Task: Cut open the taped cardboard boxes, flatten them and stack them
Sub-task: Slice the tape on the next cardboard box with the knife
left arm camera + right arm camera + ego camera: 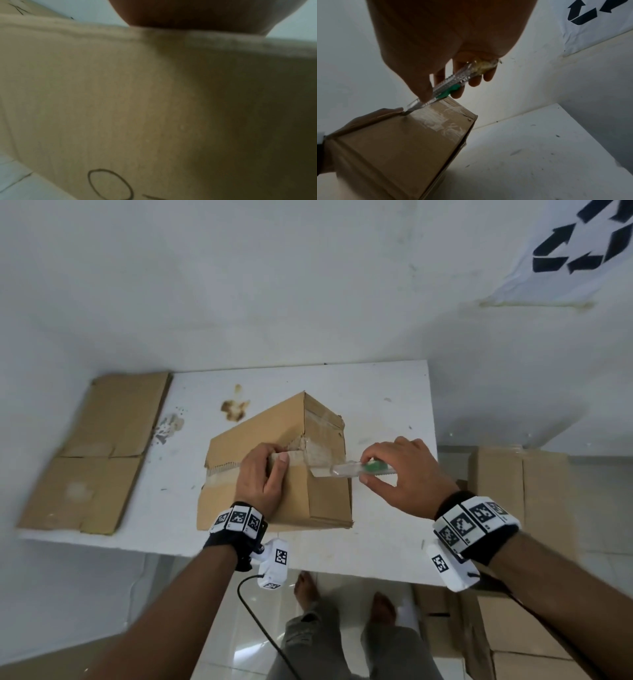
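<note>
A brown cardboard box (318,501) sealed with clear tape stands on the white table (387,402). My left hand (262,479) grips its upper edge, thumb on the near face and fingers curled over the top. My right hand (400,474) holds a clear utility knife (359,469) with a green slider at the box's right corner. In the right wrist view the utility knife (445,92) has its blade tip on the taped seam of the box (399,146). The left wrist view shows only blurred cardboard of the box (137,108) under my palm (197,13).
Flattened cardboard (92,453) lies at the table's left end. More cardboard boxes (513,481) stand on the floor to the right of the table. A white sheet with a recycling symbol (582,244) hangs on the wall. My feet (308,590) are below the table's near edge.
</note>
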